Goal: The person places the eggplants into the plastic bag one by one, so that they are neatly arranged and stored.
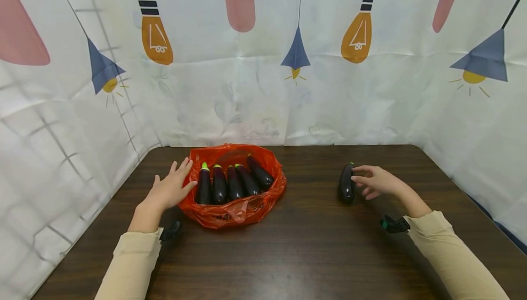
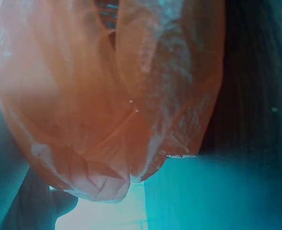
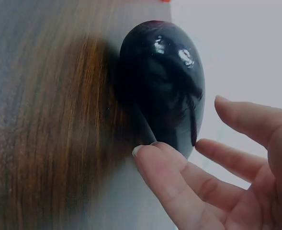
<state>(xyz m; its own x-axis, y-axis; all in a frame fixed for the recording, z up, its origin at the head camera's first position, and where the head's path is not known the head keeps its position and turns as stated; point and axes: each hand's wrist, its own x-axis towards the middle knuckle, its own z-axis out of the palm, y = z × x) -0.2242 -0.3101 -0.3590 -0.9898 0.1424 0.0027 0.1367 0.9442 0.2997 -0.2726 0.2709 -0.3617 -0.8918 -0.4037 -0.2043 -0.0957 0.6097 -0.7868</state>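
A single dark purple eggplant (image 1: 346,184) with a green tip lies on the right part of the table. Beside it, on its right, is my right hand (image 1: 376,182), fingers spread and slightly bent. In the right wrist view the fingertips are right at the glossy eggplant (image 3: 162,76), with the thumb apart from it. A red plastic bag (image 1: 224,220) stands open on the left, several eggplants (image 1: 220,185) lying side by side in it. My left hand (image 1: 166,191) is at the bag's left rim, fingers extended. Crumpled bag plastic (image 2: 93,105) fills most of the left wrist view.
Everything sits on a dark brown wooden table (image 1: 304,249). A white curtain (image 1: 255,89) printed with lamps and bulbs hangs behind it and along both sides. Each wrist wears a black strap, such as the right strap (image 1: 395,225).
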